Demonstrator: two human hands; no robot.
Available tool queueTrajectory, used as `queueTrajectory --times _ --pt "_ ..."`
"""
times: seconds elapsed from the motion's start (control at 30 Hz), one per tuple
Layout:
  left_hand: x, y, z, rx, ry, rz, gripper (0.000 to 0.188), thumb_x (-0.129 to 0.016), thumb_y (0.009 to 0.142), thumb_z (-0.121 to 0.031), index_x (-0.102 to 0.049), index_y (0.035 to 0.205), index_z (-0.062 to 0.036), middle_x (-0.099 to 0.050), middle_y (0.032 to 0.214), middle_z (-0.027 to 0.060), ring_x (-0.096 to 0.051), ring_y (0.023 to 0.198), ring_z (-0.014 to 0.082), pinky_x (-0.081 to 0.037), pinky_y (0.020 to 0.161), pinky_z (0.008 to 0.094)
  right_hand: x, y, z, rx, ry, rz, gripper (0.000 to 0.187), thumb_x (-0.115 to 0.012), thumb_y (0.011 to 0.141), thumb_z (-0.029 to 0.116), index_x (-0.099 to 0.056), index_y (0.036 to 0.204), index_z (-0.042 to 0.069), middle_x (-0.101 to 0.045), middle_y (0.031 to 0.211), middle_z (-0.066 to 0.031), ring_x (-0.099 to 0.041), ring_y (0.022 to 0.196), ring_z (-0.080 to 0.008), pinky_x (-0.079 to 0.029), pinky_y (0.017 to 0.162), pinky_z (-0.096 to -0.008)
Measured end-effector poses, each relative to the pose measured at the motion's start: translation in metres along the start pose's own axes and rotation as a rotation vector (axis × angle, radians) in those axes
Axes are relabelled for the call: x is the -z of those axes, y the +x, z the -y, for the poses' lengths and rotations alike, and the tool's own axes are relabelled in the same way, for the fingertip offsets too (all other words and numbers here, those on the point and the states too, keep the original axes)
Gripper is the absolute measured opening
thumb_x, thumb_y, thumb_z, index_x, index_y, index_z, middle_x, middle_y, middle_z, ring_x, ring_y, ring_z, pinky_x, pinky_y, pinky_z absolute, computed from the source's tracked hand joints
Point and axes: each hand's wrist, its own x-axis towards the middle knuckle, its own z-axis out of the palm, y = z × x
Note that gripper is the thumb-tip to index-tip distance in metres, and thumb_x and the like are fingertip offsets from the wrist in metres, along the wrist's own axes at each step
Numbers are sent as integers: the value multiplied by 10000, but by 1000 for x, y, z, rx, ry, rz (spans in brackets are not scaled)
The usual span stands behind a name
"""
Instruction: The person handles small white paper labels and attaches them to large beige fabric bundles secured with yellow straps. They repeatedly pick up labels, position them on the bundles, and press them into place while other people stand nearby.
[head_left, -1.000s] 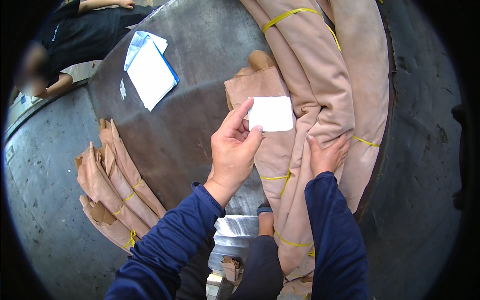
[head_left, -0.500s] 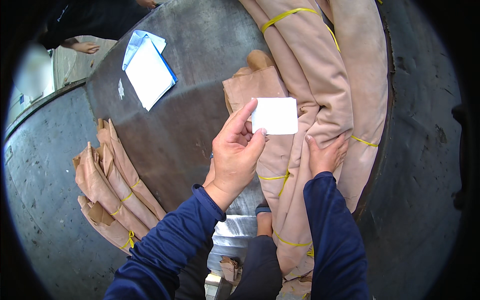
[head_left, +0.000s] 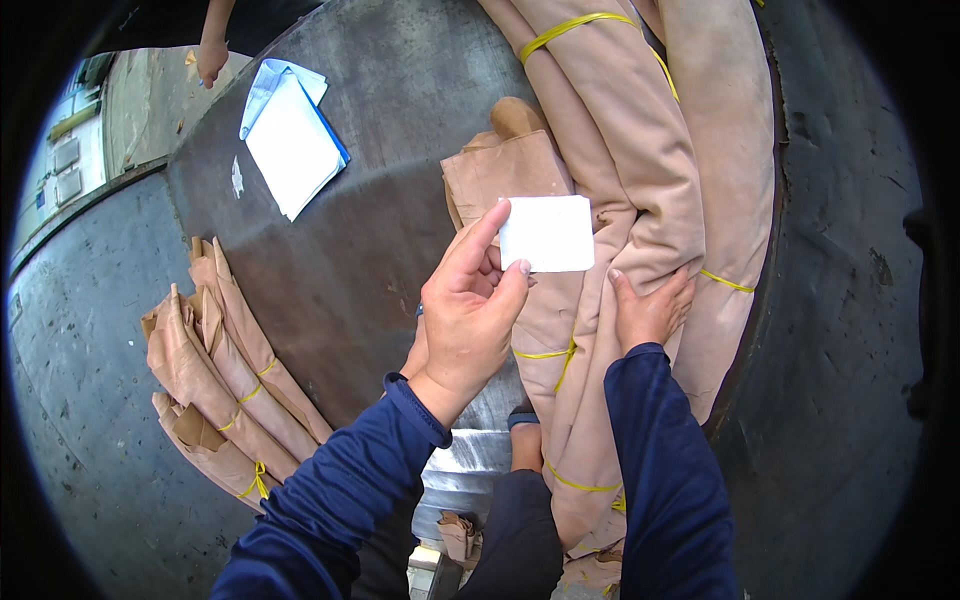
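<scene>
My left hand (head_left: pixel 468 290) pinches a small white rectangular card (head_left: pixel 546 234) by its left edge, between thumb and index finger. The card's visible face looks blank. It is held up over a folded tan piece (head_left: pixel 510 165) and the side of a long tan bundle (head_left: pixel 640 150), which looks like soft rolled cloth or hide tied with yellow string. My right hand (head_left: pixel 652 305) lies on that bundle, thumb spread from the other fingers, whose tips curve over the far side. Nothing else shows in it.
A stack of white papers with a blue backing (head_left: pixel 293 150) lies at the far left of the dark metal surface (head_left: pixel 370 240). Smaller tied tan bundles (head_left: pixel 235 370) lie at the left. Another person's hand (head_left: pixel 211 62) hangs at the top left, beyond the edge.
The other person's arm at the top left has shifted, and the hand now points down, farther right. My own hands and the card stay almost where they were.
</scene>
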Motion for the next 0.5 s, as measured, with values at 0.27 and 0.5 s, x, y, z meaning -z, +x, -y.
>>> queueTrajectory --times 0.27,0.5 --pt "-1 -1 0 11 -1 -4 482 -547 890 72 -433 1358 49 -613 1040 90 -589 898 99 -534 771 248 2 -1 1 4 -16 7 1119 -809 645 508 -209 1442 1 -279 1411 -321 -275 1334 -448 -240 1110 -482" --pt "-1 -2 1 4 -5 -1 492 -550 890 69 -426 1365 42 -616 1046 84 -589 900 97 -529 774 248 2 0 1 1 -15 0 1111 -811 643 499 -215 1441 7 -286 1409 -315 -278 1332 -446 -243 1108 -485"
